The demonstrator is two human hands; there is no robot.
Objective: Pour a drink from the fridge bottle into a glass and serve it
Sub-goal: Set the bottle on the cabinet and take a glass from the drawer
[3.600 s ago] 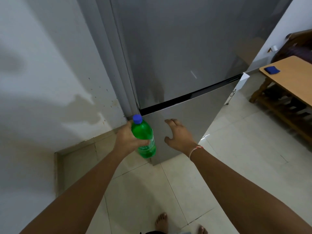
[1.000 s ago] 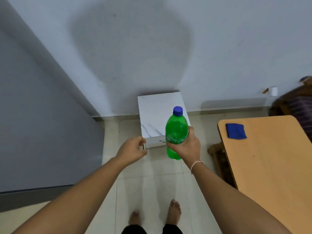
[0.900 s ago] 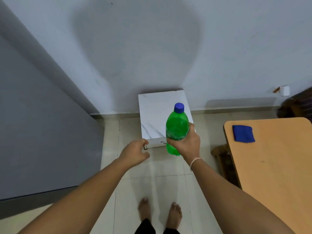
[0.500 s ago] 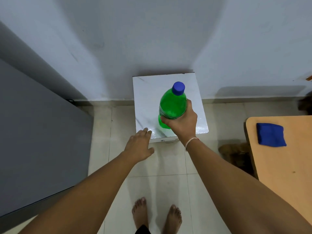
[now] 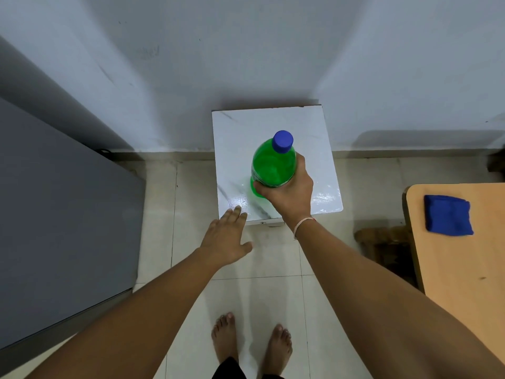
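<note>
A green plastic bottle with a blue cap stands upright over the small white marble-look stand by the wall. My right hand is wrapped around the bottle's body from the near side. Whether the bottle's base touches the stand's top I cannot tell. My left hand hovers flat with fingers apart at the stand's near left corner, holding nothing. No glass is in view.
The grey fridge fills the left side. A wooden table with a folded blue cloth on it is at the right. My bare feet stand on the tiled floor below.
Since the fridge, the bottle passed from my left hand to my right. I have moved up to the white stand, and the bottle has come down over its top. My left hand has opened.
</note>
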